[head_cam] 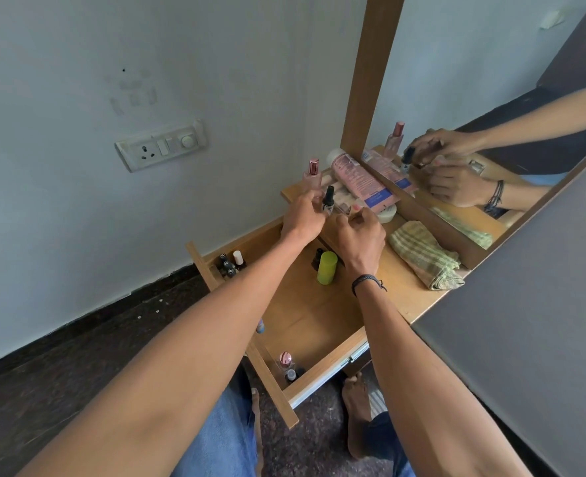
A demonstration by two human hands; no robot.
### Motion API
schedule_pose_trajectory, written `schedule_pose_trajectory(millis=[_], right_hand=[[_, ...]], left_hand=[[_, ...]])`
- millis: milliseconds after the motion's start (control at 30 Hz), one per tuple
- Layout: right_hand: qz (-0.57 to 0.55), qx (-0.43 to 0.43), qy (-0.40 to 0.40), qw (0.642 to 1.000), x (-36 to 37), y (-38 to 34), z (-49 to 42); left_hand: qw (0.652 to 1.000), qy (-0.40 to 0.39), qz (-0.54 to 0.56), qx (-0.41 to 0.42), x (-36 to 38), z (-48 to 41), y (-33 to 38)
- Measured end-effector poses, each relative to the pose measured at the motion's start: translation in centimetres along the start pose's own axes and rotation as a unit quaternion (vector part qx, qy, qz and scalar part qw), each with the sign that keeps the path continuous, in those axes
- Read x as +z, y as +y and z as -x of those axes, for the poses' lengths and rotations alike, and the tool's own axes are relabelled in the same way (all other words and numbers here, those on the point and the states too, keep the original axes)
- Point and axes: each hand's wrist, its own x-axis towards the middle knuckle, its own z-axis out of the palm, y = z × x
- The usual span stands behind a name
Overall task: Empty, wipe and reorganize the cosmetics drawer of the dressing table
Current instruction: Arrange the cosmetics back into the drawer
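While both arms reach over the open cosmetics drawer of the dressing table, the left hand curls its fingers round a small black-capped bottle, held upright at the tabletop's front edge above the drawer's far end. The right hand, just beside it, has its fingers curled in tight; whether they pinch anything cannot be told from the head view. A dark wristband circles that wrist.

In the drawer lie a lime-green bottle and a dark dropper bottle near the far end, a cluster of nail polishes in the far left corner, and two small bottles in the near corner. The left forearm crosses the drawer's left side and hides part of it.

On the tabletop, partly screened by the hands, stand a pink-capped bottle, a pink tube and a white jar. A striped green cloth lies crumpled to the right, against the mirror, which reflects both hands. A switch plate sits on the wall.
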Motion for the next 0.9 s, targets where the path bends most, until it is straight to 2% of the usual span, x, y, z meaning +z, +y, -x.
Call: schedule_pose_trajectory(millis=[267,567,700,900], right_hand=[[-0.019,0.012,0.004,1.0,-0.4,-0.3,0.1],[0.0,0.027,-0.013,1.0,-0.5,-0.9,0.5],[0.002,0.023,-0.042,0.999,-1.1,-1.6,1.1],[0.012,-0.013,-0.114,0.993,-2.0,-1.6,2.4]], left_hand=[[0.999,-0.004,-0.034,0.017,1.3,-1.3,-0.2],[0.997,0.073,0.002,0.009,-1.2,1.8,-2.4],[0.995,0.094,-0.018,-0.019,-3.3,5.3,-5.5],[0.996,0.043,-0.045,-0.057,-3.5,9.0,-8.9]])
